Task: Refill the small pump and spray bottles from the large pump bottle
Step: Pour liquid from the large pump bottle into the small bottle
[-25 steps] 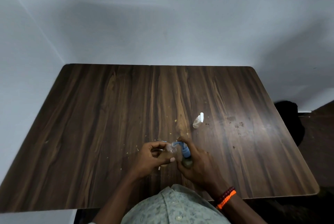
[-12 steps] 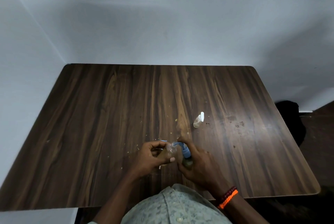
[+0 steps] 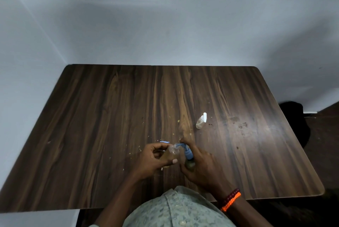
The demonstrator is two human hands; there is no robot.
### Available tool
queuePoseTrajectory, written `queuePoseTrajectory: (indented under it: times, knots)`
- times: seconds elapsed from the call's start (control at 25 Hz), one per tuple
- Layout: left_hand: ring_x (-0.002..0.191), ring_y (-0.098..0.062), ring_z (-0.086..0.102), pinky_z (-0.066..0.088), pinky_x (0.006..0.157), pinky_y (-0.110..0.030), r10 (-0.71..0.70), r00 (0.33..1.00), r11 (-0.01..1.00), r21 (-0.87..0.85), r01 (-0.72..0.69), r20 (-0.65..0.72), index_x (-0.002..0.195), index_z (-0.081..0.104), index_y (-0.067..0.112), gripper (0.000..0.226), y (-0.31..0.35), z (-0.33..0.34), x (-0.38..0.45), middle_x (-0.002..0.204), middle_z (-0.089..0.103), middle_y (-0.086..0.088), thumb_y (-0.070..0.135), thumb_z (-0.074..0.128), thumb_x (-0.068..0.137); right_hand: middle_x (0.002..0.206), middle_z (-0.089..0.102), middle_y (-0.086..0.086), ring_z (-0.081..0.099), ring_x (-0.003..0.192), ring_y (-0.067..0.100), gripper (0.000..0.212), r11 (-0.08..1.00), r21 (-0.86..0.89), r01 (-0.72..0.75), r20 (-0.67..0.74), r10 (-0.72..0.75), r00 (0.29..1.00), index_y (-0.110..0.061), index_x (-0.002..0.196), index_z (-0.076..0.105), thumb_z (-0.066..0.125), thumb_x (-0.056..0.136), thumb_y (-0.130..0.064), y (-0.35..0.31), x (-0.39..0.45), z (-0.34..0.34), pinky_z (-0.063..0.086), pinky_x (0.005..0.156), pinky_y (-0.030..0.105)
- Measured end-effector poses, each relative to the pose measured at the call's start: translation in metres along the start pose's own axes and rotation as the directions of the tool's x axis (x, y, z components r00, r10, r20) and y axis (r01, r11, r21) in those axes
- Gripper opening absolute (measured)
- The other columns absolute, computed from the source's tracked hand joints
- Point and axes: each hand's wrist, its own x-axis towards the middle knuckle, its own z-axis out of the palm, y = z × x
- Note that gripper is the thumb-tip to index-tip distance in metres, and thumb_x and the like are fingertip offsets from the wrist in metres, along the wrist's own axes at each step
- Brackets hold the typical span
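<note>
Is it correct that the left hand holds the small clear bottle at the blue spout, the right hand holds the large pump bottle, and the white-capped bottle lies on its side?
Not fully. In the head view the white-capped bottle stands upright, apart from both hands. The left hand does hold the small clear bottle at the blue spout, and the right hand holds the large pump bottle.

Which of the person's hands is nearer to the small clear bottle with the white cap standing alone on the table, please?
Right. The right hand lies just below the white-capped bottle; the left hand sits farther to its lower left.
</note>
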Motion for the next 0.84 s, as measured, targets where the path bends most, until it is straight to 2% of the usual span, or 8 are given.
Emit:
queuePoseTrajectory:
  times: [0.08, 0.24, 0.36, 0.48, 0.6, 0.68, 0.76, 0.84]
  knots:
    - [0.106, -0.031, 0.078, 0.066, 0.088, -0.047, 0.003, 1.0, 1.0, -0.001, -0.003, 0.005, 0.116, 0.077, 0.011, 0.051, -0.0017, -0.001, 0.0012, 0.112, 0.081, -0.01, 0.005, 0.096, 0.069, 0.123, 0.069, -0.009, 0.071, 0.091, 0.005, 0.066, 1.0, -0.005, 0.007, 0.002, -0.007, 1.0, -0.049, 0.145, 0.031, 0.067, 0.09, -0.054, 0.0004, -0.0008, -0.0003, 0.063, 0.076, 0.026]
    - [0.106, -0.02, 0.079, 0.066, 0.088, -0.038, 0.014, 1.0, 1.0, 0.023, -0.015, 0.025, 0.117, 0.078, 0.016, 0.051, -0.002, -0.0013, -0.0009, 0.113, 0.082, -0.002, 0.011, 0.097, 0.069, 0.107, 0.066, -0.018, 0.067, 0.078, 0.0, 0.058, 1.0, 0.003, -0.021, -0.021, 0.022, 1.0, -0.048, 0.136, 0.036, 0.069, 0.088, -0.052, 0.0013, -0.0017, 0.0015, 0.056, 0.067, 0.014]
    - [0.107, -0.018, 0.078, 0.065, 0.086, -0.029, 0.038, 0.999, 0.997, 0.06, -0.04, 0.035, 0.115, 0.079, 0.016, 0.049, -0.0027, 0.0008, -0.0021, 0.114, 0.082, -0.001, 0.013, 0.096, 0.07, 0.1, 0.064, -0.019, 0.067, 0.076, 0.0, 0.05, 0.998, 0.043, -0.052, -0.032, 0.054, 0.998, -0.048, 0.128, 0.04, 0.066, 0.086, -0.058, -0.0003, -0.0005, 0.0027, 0.056, 0.065, 0.013]
    - [0.106, -0.029, 0.078, 0.067, 0.083, -0.038, 0.022, 1.0, 1.0, 0.008, -0.022, 0.004, 0.116, 0.078, 0.01, 0.049, -0.0038, 0.0006, 0.0002, 0.113, 0.08, -0.011, 0.005, 0.095, 0.071, 0.111, 0.068, -0.016, 0.067, 0.084, 0.0, 0.061, 0.998, 0.039, -0.039, 0.002, 0.039, 0.999, -0.051, 0.137, 0.034, 0.067, 0.086, -0.056, 0.0, 0.0012, 0.0001, 0.055, 0.071, 0.012]
    - [0.108, -0.035, 0.076, 0.065, 0.091, -0.051, 0.017, 1.0, 1.0, 0.002, -0.017, -0.004, 0.118, 0.076, 0.007, 0.051, -0.0051, -0.001, 0.0031, 0.114, 0.079, -0.016, 0.001, 0.094, 0.071, 0.125, 0.067, -0.01, 0.069, 0.094, 0.005, 0.068, 1.0, 0.019, -0.017, 0.035, 0.016, 0.999, -0.052, 0.143, 0.029, 0.066, 0.086, -0.053, -0.0002, 0.0007, -0.0031, 0.061, 0.079, 0.023]
    - [0.109, -0.036, 0.076, 0.064, 0.092, -0.053, 0.01, 1.0, 1.0, 0.0, -0.01, -0.007, 0.118, 0.076, 0.006, 0.05, -0.0064, -0.0008, 0.0037, 0.115, 0.079, -0.016, 0.001, 0.094, 0.071, 0.119, 0.07, -0.009, 0.07, 0.092, 0.007, 0.064, 1.0, 0.001, -0.015, 0.009, 0.015, 1.0, -0.051, 0.14, 0.033, 0.068, 0.087, -0.049, -0.0027, 0.0002, -0.0019, 0.062, 0.078, 0.028]
    - [0.109, -0.031, 0.077, 0.065, 0.093, -0.05, 0.007, 1.0, 1.0, 0.022, -0.007, -0.003, 0.118, 0.077, 0.009, 0.051, -0.008, -0.0003, 0.0028, 0.115, 0.08, -0.011, 0.006, 0.095, 0.07, 0.102, 0.069, -0.012, 0.068, 0.08, 0.006, 0.055, 1.0, -0.008, -0.022, -0.028, 0.022, 0.999, -0.049, 0.132, 0.039, 0.07, 0.087, -0.047, -0.0056, 0.0016, 0.0007, 0.06, 0.069, 0.025]
    - [0.107, -0.027, 0.078, 0.065, 0.09, -0.051, -0.001, 1.0, 1.0, 0.026, 0.001, 0.002, 0.118, 0.077, 0.012, 0.051, -0.0093, -0.0006, 0.0019, 0.114, 0.081, -0.008, 0.01, 0.096, 0.07, 0.095, 0.066, -0.014, 0.066, 0.074, 0.005, 0.051, 0.999, -0.012, -0.033, -0.037, 0.032, 0.999, -0.048, 0.128, 0.04, 0.069, 0.087, -0.048, -0.007, 0.004, 0.0017, 0.058, 0.065, 0.024]
